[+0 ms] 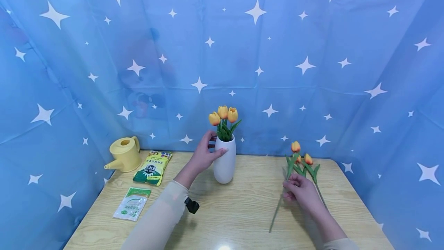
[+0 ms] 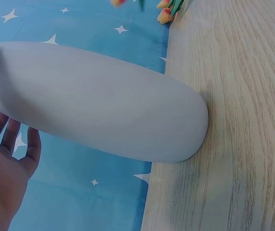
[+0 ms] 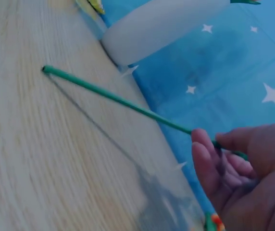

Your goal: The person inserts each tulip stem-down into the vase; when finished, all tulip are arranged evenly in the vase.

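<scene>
The left hand [image 1: 202, 156] grips the white vase [image 1: 224, 165] near its rim, thumb on the near side and fingers on the far side, probably to steady a tall, narrow shape. The vase stands upright towards the back of the desk [image 1: 243, 211], and its mouth keeps 3 tulips [image 1: 223, 112] bunched together. The right hand [image 1: 301, 193] pinches 1 tulip [image 1: 295, 146] by its stem, below the leaves; that hold likely spares the blossom and leaves the lower stem free. 2 loose tulips [image 1: 308, 159] lie beside that hand, within easy reach. The watering can [image 1: 126, 155], yellow-green bag [image 1: 152, 168] and white-green packet [image 1: 132, 203] sit at the left, apart from the flowers.

Only the head view gives the vase's blossoms and the can. The left wrist view adds the vase's rounded foot, seemingly resting on the wood, but cuts off its flowers. The right wrist view shows the pinch closely, plus the stem's bare end near its shadow; whether it touches the desk, I cannot tell.
</scene>
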A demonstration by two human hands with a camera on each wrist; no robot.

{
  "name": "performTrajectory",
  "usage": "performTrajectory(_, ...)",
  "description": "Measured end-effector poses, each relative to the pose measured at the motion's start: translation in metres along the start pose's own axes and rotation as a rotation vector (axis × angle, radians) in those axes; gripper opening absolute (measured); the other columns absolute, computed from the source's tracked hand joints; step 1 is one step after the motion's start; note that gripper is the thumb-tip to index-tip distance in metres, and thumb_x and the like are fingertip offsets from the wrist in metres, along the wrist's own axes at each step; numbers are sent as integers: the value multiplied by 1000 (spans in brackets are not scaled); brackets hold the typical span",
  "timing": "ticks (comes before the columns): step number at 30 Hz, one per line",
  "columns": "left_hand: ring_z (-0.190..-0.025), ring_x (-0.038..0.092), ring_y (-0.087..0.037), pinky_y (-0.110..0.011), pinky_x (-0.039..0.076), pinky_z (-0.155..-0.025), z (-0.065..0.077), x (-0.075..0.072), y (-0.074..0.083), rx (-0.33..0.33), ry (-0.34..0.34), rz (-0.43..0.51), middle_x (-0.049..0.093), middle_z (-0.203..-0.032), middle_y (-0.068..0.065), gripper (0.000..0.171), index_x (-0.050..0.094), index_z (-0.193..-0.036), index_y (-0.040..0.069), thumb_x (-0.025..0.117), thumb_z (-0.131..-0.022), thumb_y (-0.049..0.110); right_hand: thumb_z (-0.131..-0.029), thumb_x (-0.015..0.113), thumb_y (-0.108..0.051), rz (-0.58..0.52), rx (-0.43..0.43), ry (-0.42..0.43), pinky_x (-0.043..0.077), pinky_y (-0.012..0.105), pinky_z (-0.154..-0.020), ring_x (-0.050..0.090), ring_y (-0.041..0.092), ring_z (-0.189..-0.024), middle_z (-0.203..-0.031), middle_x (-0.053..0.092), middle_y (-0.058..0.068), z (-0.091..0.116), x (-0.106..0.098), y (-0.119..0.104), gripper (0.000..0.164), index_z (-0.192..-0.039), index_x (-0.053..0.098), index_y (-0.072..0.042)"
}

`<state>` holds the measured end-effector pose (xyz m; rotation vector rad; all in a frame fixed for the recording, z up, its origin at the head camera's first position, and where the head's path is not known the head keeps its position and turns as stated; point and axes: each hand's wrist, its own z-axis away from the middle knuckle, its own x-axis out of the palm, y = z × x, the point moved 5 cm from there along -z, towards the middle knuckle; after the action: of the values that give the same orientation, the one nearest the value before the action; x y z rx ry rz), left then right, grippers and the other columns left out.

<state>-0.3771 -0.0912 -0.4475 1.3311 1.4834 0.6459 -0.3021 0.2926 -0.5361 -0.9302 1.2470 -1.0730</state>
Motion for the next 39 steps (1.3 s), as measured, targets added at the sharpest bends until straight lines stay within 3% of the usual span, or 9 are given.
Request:
performTrajectory(3, -132, 62, -33, -60, 54, -112, 0, 0, 1, -1, -5, -2, 60, -140, -8, 57, 53, -142, 17, 85, -100, 38, -109, 70, -7, -32, -13, -12, 68, 43, -75, 81, 29, -85, -104, 73, 15, 0, 3, -6, 27, -124, 53, 8)
performTrajectory(6, -132, 62, -34, -61, 53, -112, 0, 0, 1, 3, -10, 0, 59, -141, -8, 57, 53, -142, 17, 85, -101, 40, -109, 71, -8, -57, -34, -13, 68, 45, -80, 82, 27, -90, -111, 77, 20, 1, 5, -14, 35, -133, 50, 7)
performTrajectory(10, -134, 60, -39, -66, 50, -114, 0, 0, 0, 11, -9, 15, 59, -141, -10, 57, 53, -141, 15, 85, -100, 38, -110, 71, -12, -80, -58, 6, 68, 43, -83, 82, 24, -98, -124, 77, 24, 2, 5, -24, 48, -146, 44, 5)
performTrajectory(16, -134, 59, -42, -67, 50, -114, 0, 0, -1, 4, -8, 11, 59, -141, -10, 58, 53, -141, 16, 85, -100, 41, -116, 63, -22, -99, -77, 47, 67, 35, -86, 81, 14, -103, -132, 77, 20, 3, 3, -35, 47, -149, 45, 6)
performTrajectory(23, -133, 60, -37, -66, 51, -113, 1, 0, -1, -3, -10, 5, 59, -141, -9, 59, 53, -143, 16, 85, -100, 40, -118, 59, -22, -142, -169, 103, 66, 32, -85, 79, 7, -103, -127, 80, 12, 1, -1, -49, 31, -137, 51, 1)
performTrajectory(30, -133, 61, -40, -64, 52, -112, 1, 0, 0, -13, -10, 3, 60, -141, -9, 59, 53, -144, 17, 85, -100, 41, -115, 63, -17, -175, -285, 151, 67, 33, -82, 80, 9, -99, -112, 82, -1, 6, -1, -77, 28, -130, 57, 5)
performTrajectory(34, -132, 62, -37, -61, 54, -110, 2, 0, -1, -17, -10, -3, 60, -141, -8, 59, 53, -144, 18, 84, -101, 42, -114, 65, -19, -204, -301, 170, 67, 32, -81, 80, 9, -98, -109, 77, -6, 7, -1, -91, 25, -128, 60, 2)
performTrajectory(39, -132, 62, -37, -62, 54, -111, 2, 0, 1, -19, -15, 4, 60, -141, -9, 60, 52, -145, 17, 84, -101, 42, -113, 67, -19, -239, -299, 169, 66, 31, -82, 80, 9, -100, -112, 73, -4, 5, -1, -100, 27, -129, 60, 2)
